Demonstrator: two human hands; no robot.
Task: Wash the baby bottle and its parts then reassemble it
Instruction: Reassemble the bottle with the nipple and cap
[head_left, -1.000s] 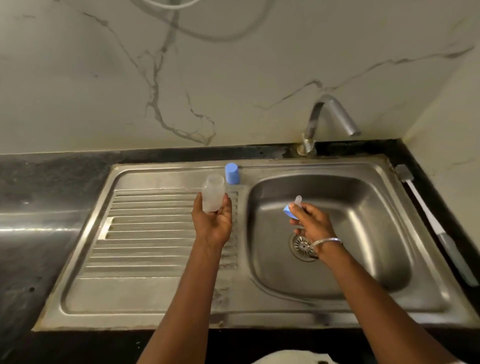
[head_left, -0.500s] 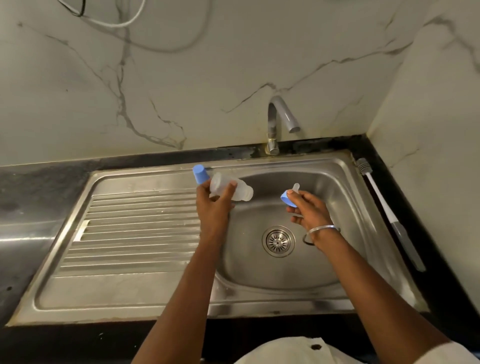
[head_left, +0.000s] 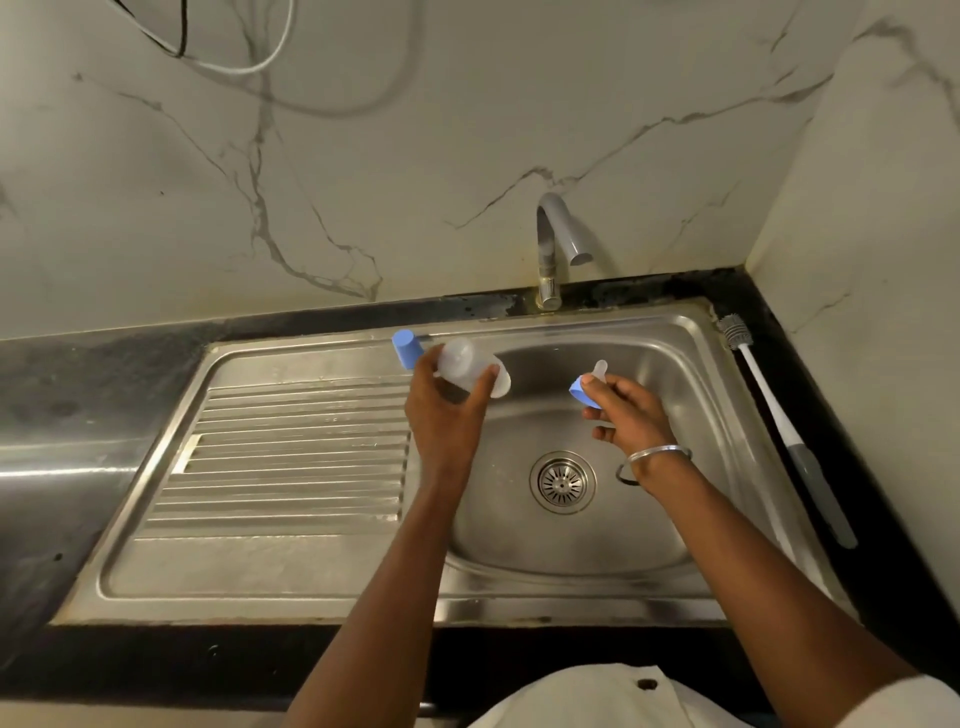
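One bottle (head_left: 464, 365), one blue cap (head_left: 405, 348), one teat collar (head_left: 580, 389), one brush (head_left: 768, 396)

The ribbed stainless-steel sink (head_left: 291, 457) looks dull and scuffed, the translucent plastic bottle (head_left: 465, 366) frosted, the black stone counter (head_left: 78, 374) glossy.

Left hand (head_left: 447, 415) grips tilted bottle (head_left: 470, 369) over sink (head_left: 675, 332); right hand (head_left: 626, 415) pinches what looks like nipple ring (head_left: 584, 391).

The bottle (head_left: 464, 365) is frosted clear, the cap (head_left: 406, 349) and the collar (head_left: 581, 391) round the pale translucent teat (head_left: 600, 368) light blue, the sink (head_left: 670, 364) dull steel grey with a ribbed drainboard (head_left: 301, 452), the bench (head_left: 104, 374) black, the wall (head_left: 415, 130) cream marble veined grey, the brush (head_left: 769, 405) white with a grey handle.
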